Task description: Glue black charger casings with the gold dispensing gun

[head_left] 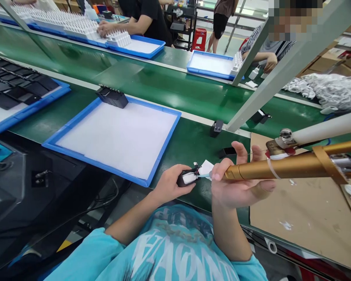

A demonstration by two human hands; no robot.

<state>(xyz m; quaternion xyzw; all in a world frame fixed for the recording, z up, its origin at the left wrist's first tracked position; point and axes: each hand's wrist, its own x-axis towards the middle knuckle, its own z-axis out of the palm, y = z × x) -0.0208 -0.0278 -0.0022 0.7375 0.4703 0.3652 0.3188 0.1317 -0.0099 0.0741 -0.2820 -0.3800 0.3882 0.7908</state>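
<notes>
My left hand (171,182) is closed around a small black plastic case (181,178) with a white part inside and thin wires at its end. A gold-coloured cylindrical tool (260,166) crosses in from the right, its thin pale nozzle touching or almost touching the case's wired end. With the front of that tool between thumb and index finger, my right hand (231,189) keeps its other fingers raised. Under the nozzle lies a white piece (206,168), partly hidden. Beyond my right hand, another black case (226,152) rests on the green bench.
A blue tray (163,156) with a white lining carries black cases (112,96) at its far edge. Left of it stands a fuller tray (58,91). A slanted metal post (260,88) and cardboard (295,222) are on the right. Co-workers sit across the green conveyor (152,84).
</notes>
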